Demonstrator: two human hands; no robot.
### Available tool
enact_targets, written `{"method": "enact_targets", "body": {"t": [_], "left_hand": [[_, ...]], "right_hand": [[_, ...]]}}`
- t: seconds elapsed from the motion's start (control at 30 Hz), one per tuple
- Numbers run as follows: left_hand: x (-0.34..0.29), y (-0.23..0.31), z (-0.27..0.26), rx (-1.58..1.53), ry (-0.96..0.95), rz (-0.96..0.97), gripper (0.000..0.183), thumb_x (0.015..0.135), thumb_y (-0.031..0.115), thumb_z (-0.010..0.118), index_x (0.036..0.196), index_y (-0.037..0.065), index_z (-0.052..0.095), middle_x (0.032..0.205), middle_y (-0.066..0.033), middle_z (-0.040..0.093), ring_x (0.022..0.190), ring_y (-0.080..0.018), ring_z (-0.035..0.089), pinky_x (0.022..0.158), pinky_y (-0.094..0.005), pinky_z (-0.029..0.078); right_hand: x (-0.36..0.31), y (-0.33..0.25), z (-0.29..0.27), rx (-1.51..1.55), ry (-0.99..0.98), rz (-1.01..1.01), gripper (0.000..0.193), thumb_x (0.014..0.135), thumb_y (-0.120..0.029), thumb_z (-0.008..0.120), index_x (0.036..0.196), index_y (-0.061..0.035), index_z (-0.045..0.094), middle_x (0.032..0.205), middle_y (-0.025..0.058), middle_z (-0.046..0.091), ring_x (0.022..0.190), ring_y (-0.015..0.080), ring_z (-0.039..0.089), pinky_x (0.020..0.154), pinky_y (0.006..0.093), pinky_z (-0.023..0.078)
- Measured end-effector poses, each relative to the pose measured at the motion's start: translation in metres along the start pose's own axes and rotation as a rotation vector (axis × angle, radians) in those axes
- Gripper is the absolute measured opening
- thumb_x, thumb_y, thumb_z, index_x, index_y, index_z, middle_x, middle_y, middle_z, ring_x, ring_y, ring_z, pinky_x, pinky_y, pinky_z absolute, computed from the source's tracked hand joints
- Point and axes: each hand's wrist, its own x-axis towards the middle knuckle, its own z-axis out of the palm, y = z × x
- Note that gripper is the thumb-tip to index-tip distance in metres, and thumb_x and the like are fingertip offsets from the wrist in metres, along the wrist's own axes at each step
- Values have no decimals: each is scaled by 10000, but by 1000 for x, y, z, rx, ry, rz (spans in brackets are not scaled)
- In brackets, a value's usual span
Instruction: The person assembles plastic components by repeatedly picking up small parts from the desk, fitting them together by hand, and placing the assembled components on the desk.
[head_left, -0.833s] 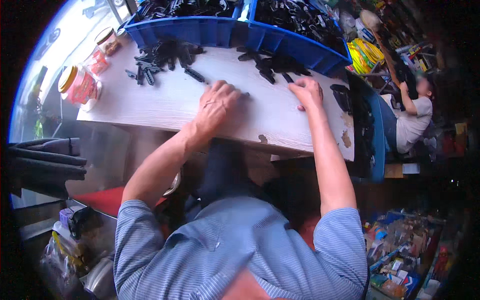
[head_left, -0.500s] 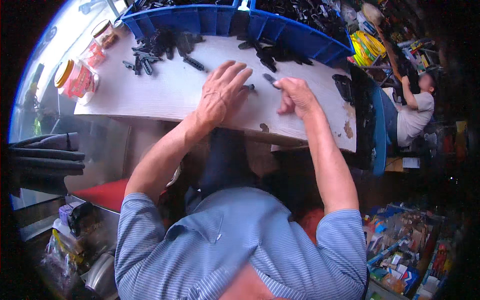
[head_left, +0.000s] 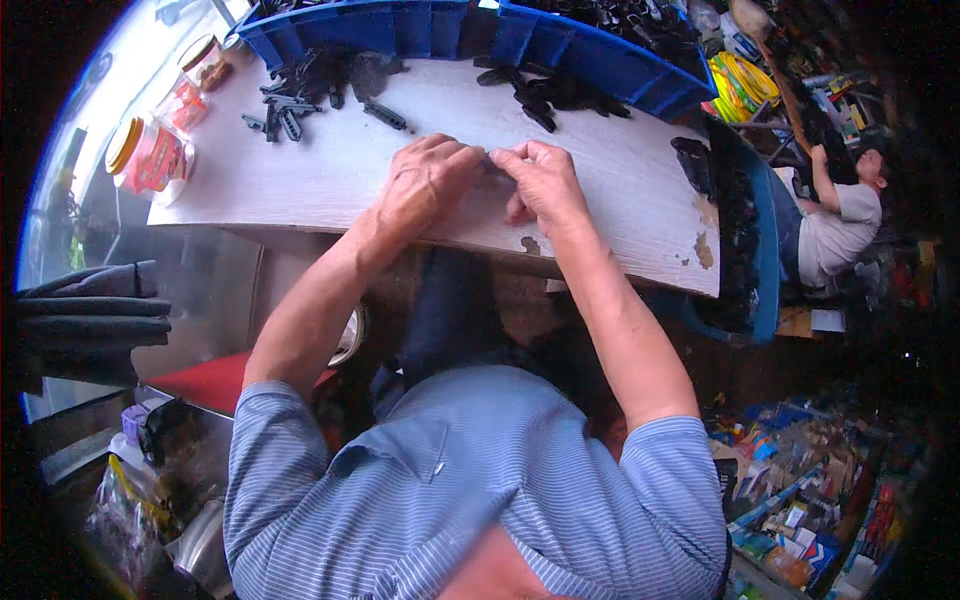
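Observation:
My left hand (head_left: 428,178) and my right hand (head_left: 543,182) meet above the near half of a white worktable (head_left: 300,190), both with fingers curled in. Between their fingertips shows a small dark plastic part (head_left: 490,165), mostly hidden by the fingers. Beyond my left hand a single slim grey-black piece (head_left: 384,115) lies on the tabletop. Farther left is a heap of similar slim dark pieces (head_left: 290,105). Past my right hand, flat black pieces (head_left: 540,95) form a second pile.
Two blue bins (head_left: 620,60) holding black parts line the far edge. Lidded jars (head_left: 150,155) stand at the left end. A black object (head_left: 692,165) lies near the right edge, beside a blue container (head_left: 762,250). Another person (head_left: 840,235) is at the right.
My right hand has moved left with its dark piece and now meets my left hand. The left fingers, spread before, have curled in.

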Motion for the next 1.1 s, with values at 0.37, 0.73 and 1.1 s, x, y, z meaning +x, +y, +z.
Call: {"method": "enact_targets", "body": {"t": [0.37, 0.73, 1.1], "left_hand": [[13, 14, -3, 113, -116, 2, 95, 802, 98, 625, 897, 98, 628, 831, -80, 665, 901, -312, 666, 755, -436, 545], [0, -14, -14, 206, 131, -123, 546, 768, -4, 578, 1307, 75, 613, 1329, -158, 608, 1286, -403, 507, 1072, -461, 432], [-7, -59, -28, 231, -82, -135, 473, 811, 110, 697, 1280, 90, 633, 1285, -135, 641, 1199, -356, 570, 1001, -446, 477]], "right_hand": [[10, 8, 11, -295, 336, -64, 228, 808, -143, 774, 927, 8, 652, 680, 131, 674, 449, 208, 613, 406, 369, 517], [-6, -10, 15, -447, 150, -37, 360, 802, -190, 773, 1079, 14, 663, 629, 81, 602, 390, 169, 528, 386, 330, 472], [-10, 10, -99, 204, 509, 104, 368, 830, -222, 786, 1108, -43, 623, 573, 28, 474, 403, 205, 549, 467, 449, 591]]}}
